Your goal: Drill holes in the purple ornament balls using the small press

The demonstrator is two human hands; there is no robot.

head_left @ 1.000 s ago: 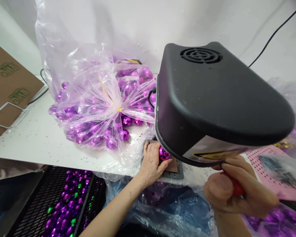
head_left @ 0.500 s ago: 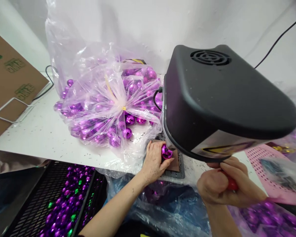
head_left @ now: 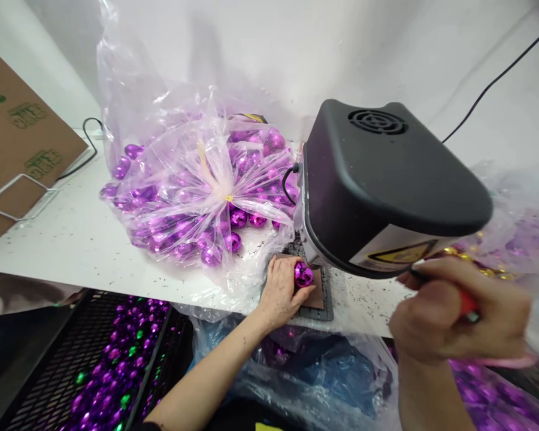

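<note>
My left hand [head_left: 284, 288] holds a shiny purple mirror ball [head_left: 303, 274] between thumb and fingers. The ball sits on a brown pad [head_left: 314, 296] on the dark base plate [head_left: 327, 299] of a machine. Just above and to the right of it is the machine's black housing [head_left: 395, 173], with a vent on top and a yellow warning label. Beside the housing's right end, my right hand [head_left: 458, 311] is closed round a red and dark handle [head_left: 468, 304]. Where the handle leads is hidden, and the housing covers the machine's tool end.
A tied clear bag [head_left: 175, 185] of purple balls lies left of the machine. At far left stands a cardboard box [head_left: 24, 137] with a wire frame. Below the table, a black crate [head_left: 49, 365] contains purple and green pieces. More bagged purple balls [head_left: 494, 389] lie at lower right.
The black housing has come down and looks smaller. My right hand has moved rightward with the handle. My left hand stays in place on the mirror ball.
</note>
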